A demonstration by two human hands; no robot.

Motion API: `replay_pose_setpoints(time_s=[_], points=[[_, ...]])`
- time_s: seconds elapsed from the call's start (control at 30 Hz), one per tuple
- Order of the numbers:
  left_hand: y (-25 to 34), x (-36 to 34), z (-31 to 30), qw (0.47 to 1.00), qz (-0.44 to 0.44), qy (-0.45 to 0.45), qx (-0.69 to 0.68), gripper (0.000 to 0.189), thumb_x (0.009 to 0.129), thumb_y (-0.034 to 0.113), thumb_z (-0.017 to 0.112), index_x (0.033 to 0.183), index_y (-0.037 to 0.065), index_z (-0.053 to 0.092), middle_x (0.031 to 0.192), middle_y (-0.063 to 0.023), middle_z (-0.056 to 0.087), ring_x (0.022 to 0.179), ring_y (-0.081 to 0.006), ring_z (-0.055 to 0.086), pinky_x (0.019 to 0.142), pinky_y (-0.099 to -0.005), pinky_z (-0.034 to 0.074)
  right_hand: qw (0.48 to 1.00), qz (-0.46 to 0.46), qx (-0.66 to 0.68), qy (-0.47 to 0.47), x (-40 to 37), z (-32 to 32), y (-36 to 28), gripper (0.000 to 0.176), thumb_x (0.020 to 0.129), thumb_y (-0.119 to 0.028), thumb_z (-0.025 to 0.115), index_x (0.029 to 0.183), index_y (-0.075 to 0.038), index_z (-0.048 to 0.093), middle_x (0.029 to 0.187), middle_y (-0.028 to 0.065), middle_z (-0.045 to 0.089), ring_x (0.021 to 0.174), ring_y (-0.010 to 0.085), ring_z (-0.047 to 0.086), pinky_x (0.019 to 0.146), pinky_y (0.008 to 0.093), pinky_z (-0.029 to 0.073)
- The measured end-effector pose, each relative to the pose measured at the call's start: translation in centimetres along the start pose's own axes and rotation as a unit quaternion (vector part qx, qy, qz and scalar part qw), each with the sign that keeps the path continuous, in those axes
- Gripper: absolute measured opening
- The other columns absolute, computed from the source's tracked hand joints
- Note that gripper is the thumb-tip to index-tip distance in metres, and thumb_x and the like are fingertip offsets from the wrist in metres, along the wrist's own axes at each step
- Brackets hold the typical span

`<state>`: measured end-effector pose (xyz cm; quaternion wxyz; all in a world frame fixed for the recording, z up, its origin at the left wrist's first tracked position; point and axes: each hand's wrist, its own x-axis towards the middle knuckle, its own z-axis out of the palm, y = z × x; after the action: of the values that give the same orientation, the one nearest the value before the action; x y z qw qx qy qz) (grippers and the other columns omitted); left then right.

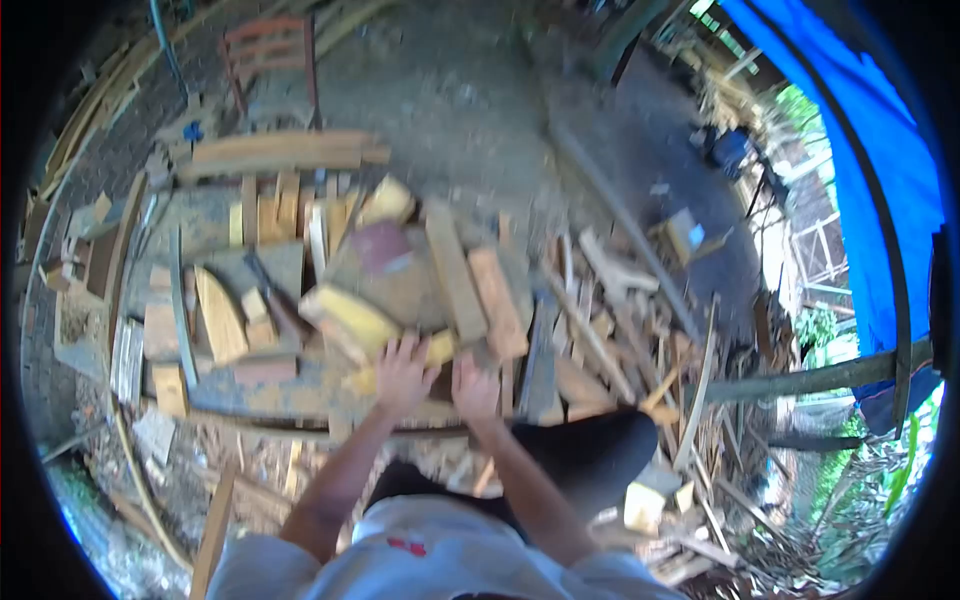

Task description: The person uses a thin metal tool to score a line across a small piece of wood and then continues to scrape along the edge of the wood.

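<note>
My left hand [403,372] lies on the near edge of a workbench [270,402], beside a curved yellowish wood piece [352,322] and touching a small yellow block [440,348]. Its fingers point forward and are somewhat apart. Just to the right, my right hand [475,388] is closed near the bench edge, its fingers curled and blurred; what it holds, if anything, is hidden. Beyond it lie a long plank [455,270] and a shorter reddish board [497,303]. A dark red square piece [382,246] rests farther back.
Wood offcuts cover much of the bench, with a curved-edge piece [220,315] at left and stacked boards [285,150] at the back. Scrap wood [600,330] is heaped on the right. A red chair [268,60] stands beyond, and a blue tarp [850,190] hangs at right.
</note>
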<state>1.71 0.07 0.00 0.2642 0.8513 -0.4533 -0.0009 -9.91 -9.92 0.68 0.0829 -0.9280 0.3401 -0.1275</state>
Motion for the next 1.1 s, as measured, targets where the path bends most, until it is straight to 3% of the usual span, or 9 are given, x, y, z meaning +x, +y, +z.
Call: replay_pose_setpoints(time_s=[0.1, 0.13, 0.17, 0.3, 0.37, 0.53, 0.77, 0.87, 1.1], points=[[-0.8, -0.4, 1.2, 0.999, 0.004, 0.028, -0.031, 0.052, 0.076, 0.033, 0.072, 0.122, 0.011, 0.062, 0.111, -0.0086, 0.053, 0.106, -0.0312, 0.051, 0.09, -0.0446, 0.042, 0.985, 0.061, 0.125, -0.104, 0.6, 0.1, 1.1, 0.03, 0.101, -0.034, 0.043, 0.105, -0.008, 0.058, 0.073, 0.0241, 0.064, 0.067, 0.0458, 0.063, 0.059, 0.0562, 0.051], [-0.7, -0.3, 1.1, 0.998, 0.018, 0.046, -0.035, 0.051, 0.077, 0.033, 0.072, 0.121, 0.011, 0.062, 0.11, -0.008, 0.053, 0.104, -0.0304, 0.051, 0.09, -0.0445, 0.042, 0.98, 0.053, 0.174, -0.078, 0.7, 0.3, 1.5, 0.029, 0.101, -0.033, 0.043, 0.104, -0.009, 0.058, 0.075, 0.0249, 0.063, 0.072, 0.046, 0.063, 0.064, 0.0564, 0.05], [-0.9, -0.4, 1.2, 0.997, 0.034, 0.068, -0.016, 0.049, 0.077, 0.033, 0.072, 0.12, 0.011, 0.063, 0.107, -0.0066, 0.053, 0.1, -0.0289, 0.051, 0.087, -0.0439, 0.042, 0.977, 0.022, 0.204, -0.049, 0.4, 1.7, 2.8, 0.032, 0.102, -0.033, 0.041, 0.1, -0.007, 0.059, 0.078, 0.0236, 0.065, 0.075, 0.0443, 0.064, 0.067, 0.0542, 0.05], [-1.3, -0.6, 0.2, 0.998, 0.03, 0.047, -0.007, 0.048, 0.076, 0.032, 0.076, 0.118, 0.01, 0.065, 0.103, -0.0061, 0.055, 0.097, -0.0271, 0.053, 0.084, -0.0409, 0.046, 0.938, 0.139, 0.307, -0.082, -1.4, -0.8, 0.9, 0.031, 0.102, -0.031, 0.043, 0.094, -0.005, 0.059, 0.083, 0.0173, 0.069, 0.081, 0.0408, 0.066, 0.069, 0.0492, 0.051], [-1.6, 0.1, 0.2, 0.997, 0.037, 0.072, -0.008, 0.047, 0.076, 0.032, 0.077, 0.116, 0.01, 0.066, 0.102, -0.0053, 0.056, 0.096, -0.026, 0.054, 0.082, -0.0399, 0.046, 0.952, 0.102, 0.283, -0.051, -2.0, -0.8, 1.0, 0.029, 0.102, -0.029, 0.045, 0.094, -0.005, 0.058, 0.085, 0.0156, 0.07, 0.081, 0.0401, 0.066, 0.068, 0.0489, 0.051], [-1.9, -0.2, -0.3, 0.996, 0.04, 0.071, -0.031, 0.044, 0.074, 0.03, 0.077, 0.111, 0.011, 0.066, 0.101, -0.0037, 0.055, 0.095, -0.0251, 0.053, 0.081, -0.0395, 0.044, 0.985, 0.043, 0.168, -0.002, -2.8, 0.2, -0.1, 0.018, 0.097, -0.023, 0.053, 0.087, -0.008, 0.056, 0.066, 0.013, 0.066, 0.058, 0.0348, 0.065, 0.057, 0.0452, 0.052], [-2.1, -1.3, -1.0, 0.997, 0.013, 0.07, 0.026, 0.043, 0.074, 0.03, 0.076, 0.111, 0.011, 0.065, 0.102, -0.0046, 0.055, 0.095, -0.0265, 0.053, 0.082, -0.0405, 0.045, 0.987, 0.018, 0.158, -0.007, -2.8, 0.4, 0.2, 0.015, 0.095, -0.021, 0.056, 0.087, -0.008, 0.057, 0.061, 0.0118, 0.064, 0.054, 0.0306, 0.065, 0.047, 0.0418, 0.05], [-2.0, -1.2, -0.9, 0.997, 0.0, 0.067, 0.024, 0.044, 0.075, 0.031, 0.076, 0.113, 0.012, 0.064, 0.102, -0.0045, 0.055, 0.094, -0.0267, 0.053, 0.082, -0.0412, 0.044, 0.988, -0.003, 0.147, -0.05, -2.8, 0.0, 0.1, 0.015, 0.097, -0.021, 0.053, 0.091, -0.007, 0.055, 0.066, 0.0139, 0.065, 0.058, 0.0346, 0.065, 0.049, 0.0441, 0.05], [-1.7, -0.4, -0.3, 0.998, 0.004, 0.057, 0.016, 0.045, 0.074, 0.031, 0.077, 0.113, 0.012, 0.064, 0.101, -0.0043, 0.055, 0.093, -0.0263, 0.053, 0.081, -0.0411, 0.044, 0.991, 0.009, 0.097, -0.094, -2.5, -0.3, -0.5, 0.013, 0.096, -0.02, 0.054, 0.09, -0.008, 0.054, 0.068, 0.0131, 0.066, 0.058, 0.0326, 0.066, 0.048, 0.0415, 0.05]])
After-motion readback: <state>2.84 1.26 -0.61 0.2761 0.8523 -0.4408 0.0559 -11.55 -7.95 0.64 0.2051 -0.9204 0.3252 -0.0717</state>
